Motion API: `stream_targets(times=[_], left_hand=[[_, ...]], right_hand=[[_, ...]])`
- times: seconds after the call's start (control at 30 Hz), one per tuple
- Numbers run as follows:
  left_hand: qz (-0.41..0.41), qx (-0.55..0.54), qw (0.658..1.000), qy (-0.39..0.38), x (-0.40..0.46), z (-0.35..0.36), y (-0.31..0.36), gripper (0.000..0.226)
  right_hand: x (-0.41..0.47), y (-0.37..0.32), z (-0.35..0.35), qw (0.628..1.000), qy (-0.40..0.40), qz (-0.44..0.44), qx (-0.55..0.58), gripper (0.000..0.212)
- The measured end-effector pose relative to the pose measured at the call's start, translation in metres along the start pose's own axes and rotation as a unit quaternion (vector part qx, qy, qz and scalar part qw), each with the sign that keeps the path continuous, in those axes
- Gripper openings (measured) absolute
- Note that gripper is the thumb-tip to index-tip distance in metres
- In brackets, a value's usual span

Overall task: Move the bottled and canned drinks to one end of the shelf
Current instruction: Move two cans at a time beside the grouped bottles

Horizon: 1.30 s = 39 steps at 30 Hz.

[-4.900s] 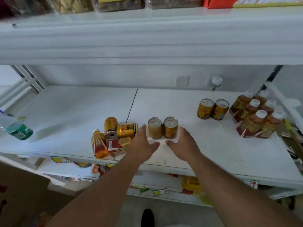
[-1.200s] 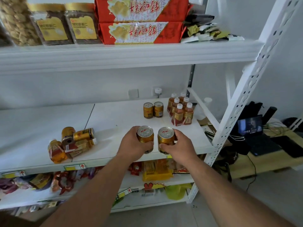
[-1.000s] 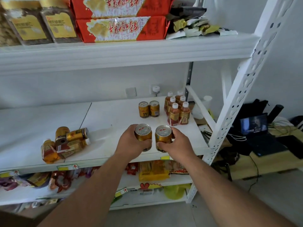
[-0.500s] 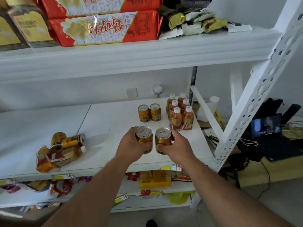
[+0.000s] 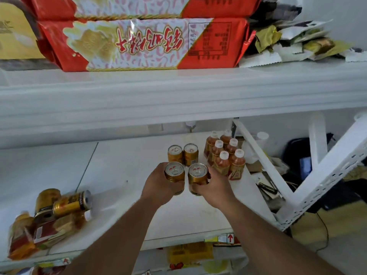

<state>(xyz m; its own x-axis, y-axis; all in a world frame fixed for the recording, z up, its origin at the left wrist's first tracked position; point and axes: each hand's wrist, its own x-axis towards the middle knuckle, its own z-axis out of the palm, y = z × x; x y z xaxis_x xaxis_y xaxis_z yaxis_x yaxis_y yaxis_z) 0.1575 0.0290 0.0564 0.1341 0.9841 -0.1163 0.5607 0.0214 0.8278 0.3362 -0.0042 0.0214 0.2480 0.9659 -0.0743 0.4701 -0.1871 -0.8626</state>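
My left hand [image 5: 158,185] grips a gold can [image 5: 174,172] and my right hand [image 5: 213,186] grips a second gold can [image 5: 197,174], both upright and side by side over the white shelf [image 5: 123,167]. Just behind them two more gold cans [image 5: 183,154] stand upright. To their right, at the shelf's right end, stands a cluster of several orange bottles with white caps [image 5: 225,155]. At the front left lies a pile of tipped gold cans [image 5: 67,203] and orange bottles [image 5: 23,235].
The upper shelf [image 5: 178,92] hangs low overhead, loaded with red snack packages [image 5: 139,42] and wrappers. A slanted white brace [image 5: 262,161] and perforated upright [image 5: 327,179] bound the right end. A lower shelf with packets shows beneath.
Both hands have carried the two cans rightward and farther back, from the shelf's front edge to just in front of the standing pair. The camera has moved closer and tilted.
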Motion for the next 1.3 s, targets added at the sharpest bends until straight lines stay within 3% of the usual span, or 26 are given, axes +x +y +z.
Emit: stream_targets(times=[0.23, 0.5, 0.57, 0.77, 1.03, 1.17, 1.3], left_hand=[[0.003, 0.014, 1.0, -0.018, 0.028, 0.0, -0.011, 0.033], [-0.037, -0.005, 0.999, -0.014, 0.056, 0.015, -0.026, 0.055], [-0.044, -0.011, 0.999, -0.016, 0.063, 0.02, -0.032, 0.061], [-0.05, -0.036, 0.998, -0.012, 0.082, 0.034, -0.043, 0.074], [-0.039, -0.042, 0.998, -0.013, 0.099, 0.04, -0.051, 0.068], [-0.033, -0.047, 0.998, -0.01, 0.103, 0.044, -0.053, 0.068], [-0.035, -0.052, 0.998, 0.0, 0.101, 0.043, -0.048, 0.065]], right_hand=[[0.029, 0.0, 0.013, 1.0, -0.009, 0.011, -0.015, 0.052], [0.061, 0.015, 0.026, 1.0, -0.022, 0.015, -0.014, 0.049], [0.065, 0.018, 0.026, 1.0, -0.018, 0.014, -0.016, 0.038], [0.08, 0.028, 0.024, 1.0, -0.015, 0.022, -0.008, 0.047], [0.099, 0.036, 0.038, 1.0, -0.007, 0.028, -0.01, 0.06], [0.097, 0.03, 0.035, 1.0, -0.011, 0.01, -0.016, 0.046], [0.099, 0.03, 0.036, 1.0, -0.013, 0.002, -0.02, 0.049]])
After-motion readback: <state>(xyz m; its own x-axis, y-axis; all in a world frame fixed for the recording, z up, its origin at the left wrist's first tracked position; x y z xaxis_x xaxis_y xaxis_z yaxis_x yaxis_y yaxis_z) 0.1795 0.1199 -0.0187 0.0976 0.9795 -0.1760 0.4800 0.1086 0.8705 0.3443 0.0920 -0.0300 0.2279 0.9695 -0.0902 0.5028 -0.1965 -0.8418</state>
